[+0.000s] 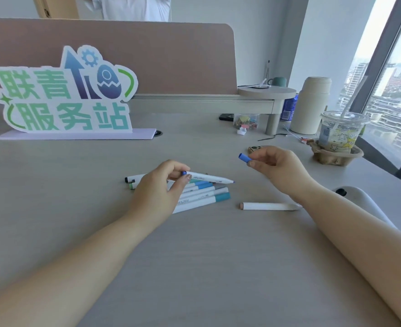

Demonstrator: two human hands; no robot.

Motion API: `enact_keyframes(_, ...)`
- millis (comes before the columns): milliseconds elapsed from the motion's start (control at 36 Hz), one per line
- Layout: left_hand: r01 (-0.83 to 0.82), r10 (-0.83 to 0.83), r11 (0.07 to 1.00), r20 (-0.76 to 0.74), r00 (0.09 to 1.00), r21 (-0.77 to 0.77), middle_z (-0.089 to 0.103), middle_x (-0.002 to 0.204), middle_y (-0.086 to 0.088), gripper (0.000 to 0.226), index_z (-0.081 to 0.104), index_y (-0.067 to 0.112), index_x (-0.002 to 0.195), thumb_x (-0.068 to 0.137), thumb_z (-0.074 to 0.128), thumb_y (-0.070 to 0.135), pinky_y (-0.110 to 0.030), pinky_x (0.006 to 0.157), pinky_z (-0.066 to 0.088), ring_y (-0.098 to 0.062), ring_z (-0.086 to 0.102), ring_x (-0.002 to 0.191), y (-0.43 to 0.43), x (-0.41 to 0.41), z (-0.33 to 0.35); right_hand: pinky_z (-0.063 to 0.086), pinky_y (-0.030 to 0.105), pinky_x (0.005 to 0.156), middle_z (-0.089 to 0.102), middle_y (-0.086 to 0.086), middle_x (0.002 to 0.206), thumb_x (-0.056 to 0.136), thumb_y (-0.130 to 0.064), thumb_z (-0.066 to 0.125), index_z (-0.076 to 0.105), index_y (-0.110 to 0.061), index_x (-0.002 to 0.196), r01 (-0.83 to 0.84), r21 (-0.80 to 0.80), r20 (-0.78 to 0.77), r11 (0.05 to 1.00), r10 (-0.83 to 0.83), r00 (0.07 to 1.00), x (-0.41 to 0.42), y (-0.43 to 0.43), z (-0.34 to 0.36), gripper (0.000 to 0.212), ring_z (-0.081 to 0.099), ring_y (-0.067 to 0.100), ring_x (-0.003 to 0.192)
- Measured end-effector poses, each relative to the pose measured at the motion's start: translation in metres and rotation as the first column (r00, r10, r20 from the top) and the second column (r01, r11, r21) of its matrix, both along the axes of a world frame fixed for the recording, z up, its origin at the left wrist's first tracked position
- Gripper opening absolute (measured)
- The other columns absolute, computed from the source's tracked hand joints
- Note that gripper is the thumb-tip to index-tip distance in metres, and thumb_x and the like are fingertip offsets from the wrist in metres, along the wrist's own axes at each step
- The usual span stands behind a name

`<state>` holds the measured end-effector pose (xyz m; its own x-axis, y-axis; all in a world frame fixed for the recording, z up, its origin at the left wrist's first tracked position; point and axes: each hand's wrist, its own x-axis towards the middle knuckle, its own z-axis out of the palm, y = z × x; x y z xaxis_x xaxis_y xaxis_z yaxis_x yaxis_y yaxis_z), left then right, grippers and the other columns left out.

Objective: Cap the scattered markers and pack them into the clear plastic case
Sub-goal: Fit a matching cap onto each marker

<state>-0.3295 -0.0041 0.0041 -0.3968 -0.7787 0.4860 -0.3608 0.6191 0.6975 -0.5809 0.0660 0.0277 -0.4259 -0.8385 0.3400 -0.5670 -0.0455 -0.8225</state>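
Observation:
My left hand (158, 188) pinches an uncapped white marker (210, 178) with a blue tip, held level above the desk and pointing right. My right hand (276, 167) holds its blue cap (244, 158) between thumb and fingers, apart from the tip and up to the right of it. Under my left hand lies a pile of several capped markers (202, 195) with blue, teal and grey caps. One more white marker (269, 206) lies alone to the right, beside my right forearm. No clear plastic case is in view.
A standing sign (62, 93) is at the back left. At the right are an iced drink cup in a cardboard holder (338, 135), a cream flask (310, 105), a small jar of clips (246, 121) and a desk shelf (266, 93). A person stands behind the partition.

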Motion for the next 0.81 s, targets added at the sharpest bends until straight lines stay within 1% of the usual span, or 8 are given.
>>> enact_keyframes(83, 0.002, 0.001, 0.999, -0.094, 0.996, 0.034, 0.066, 0.089, 0.021, 0.015, 0.06, 0.036, 0.09, 0.091, 0.061, 0.022, -0.012, 0.077, 0.043, 0.008, 0.058, 0.089, 0.004, -0.001, 0.004, 0.043, 0.009, 0.067, 0.068, -0.007, 0.09, 0.086, -0.017, 0.068, 0.067, -0.024, 0.096, -0.026, 0.004, -0.045, 1.0, 0.027, 0.999, 0.003, 0.0, 0.0, 0.012, 0.059, 0.005, 0.077)
enact_keyframes(139, -0.005, 0.011, 0.999, -0.145, 0.989, 0.042, 0.065, 0.088, 0.021, 0.017, 0.06, 0.036, 0.09, 0.092, 0.061, 0.02, -0.016, 0.074, 0.046, 0.009, 0.058, 0.087, 0.005, -0.001, 0.006, 0.042, 0.008, 0.067, 0.065, -0.014, 0.087, 0.086, -0.017, 0.068, 0.068, -0.024, 0.097, -0.034, 0.008, -0.09, 0.999, 0.035, 0.995, 0.005, 0.0, 0.0, 0.013, 0.057, 0.001, 0.074)
enact_keyframes(278, -0.035, 0.052, 0.996, -0.218, 0.974, 0.08, 0.064, 0.087, 0.021, 0.009, 0.062, 0.03, 0.094, 0.091, 0.061, 0.021, -0.031, 0.071, 0.05, 0.011, 0.057, 0.081, 0.004, -0.001, 0.008, 0.044, 0.016, 0.074, 0.061, -0.017, 0.086, 0.087, -0.019, 0.067, 0.069, -0.023, 0.098, -0.054, 0.007, -0.109, 0.999, 0.054, 0.993, 0.011, 0.003, 0.002, 0.013, 0.058, 0.006, 0.08)
enact_keyframes(361, -0.053, 0.065, 0.997, -0.232, 0.97, 0.059, 0.064, 0.087, 0.02, 0.01, 0.062, 0.028, 0.094, 0.092, 0.06, 0.018, -0.016, 0.072, 0.047, 0.012, 0.057, 0.083, 0.003, -0.001, 0.009, 0.043, 0.013, 0.072, 0.061, -0.019, 0.084, 0.088, -0.019, 0.066, 0.069, -0.026, 0.096, -0.07, -0.001, -0.136, 0.998, 0.069, 0.988, 0.013, 0.005, 0.002, 0.011, 0.056, 0.002, 0.079)
enact_keyframes(417, -0.054, 0.067, 0.997, -0.246, 0.967, 0.057, 0.065, 0.088, 0.018, 0.012, 0.061, 0.027, 0.094, 0.092, 0.059, 0.015, -0.005, 0.063, 0.042, 0.01, 0.058, 0.085, 0.004, -0.001, 0.011, 0.043, 0.017, 0.075, 0.061, -0.019, 0.083, 0.088, -0.019, 0.065, 0.069, -0.027, 0.095, -0.079, 0.005, -0.149, 0.997, 0.078, 0.986, 0.013, 0.006, 0.003, 0.011, 0.056, 0.003, 0.08)
enact_keyframes(556, -0.041, 0.06, 0.996, -0.283, 0.957, 0.074, 0.066, 0.096, 0.007, 0.01, 0.061, 0.021, 0.097, 0.093, 0.058, 0.013, -0.005, 0.05, 0.043, -0.009, 0.061, 0.092, 0.003, -0.001, 0.012, 0.045, 0.026, 0.081, 0.062, -0.019, 0.083, 0.089, -0.018, 0.064, 0.068, -0.026, 0.095, -0.092, 0.017, -0.166, 0.996, 0.093, 0.982, 0.012, 0.007, 0.004, 0.011, 0.059, 0.011, 0.085)
enact_keyframes(722, -0.027, 0.05, 0.996, -0.291, 0.956, 0.082, 0.067, 0.095, 0.009, 0.013, 0.06, 0.028, 0.092, 0.092, 0.059, 0.015, -0.005, 0.055, 0.044, -0.007, 0.062, 0.093, 0.001, 0.0, 0.011, 0.044, 0.016, 0.076, 0.061, -0.019, 0.082, 0.089, -0.017, 0.064, 0.069, -0.024, 0.098, -0.112, 0.008, -0.179, 0.994, 0.112, 0.978, 0.013, 0.007, 0.005, 0.012, 0.057, 0.0, 0.08)
enact_keyframes(806, -0.013, 0.039, 0.996, -0.289, 0.957, 0.091, 0.067, 0.093, 0.012, 0.015, 0.06, 0.032, 0.09, 0.092, 0.059, 0.017, -0.006, 0.059, 0.045, -0.004, 0.062, 0.091, 0.003, 0.0, 0.011, 0.045, 0.02, 0.08, 0.063, -0.018, 0.083, 0.088, -0.018, 0.065, 0.068, -0.028, 0.094, -0.135, 0.0, -0.184, 0.991, 0.133, 0.974, 0.016, 0.007, 0.006, 0.013, 0.058, 0.0, 0.081)
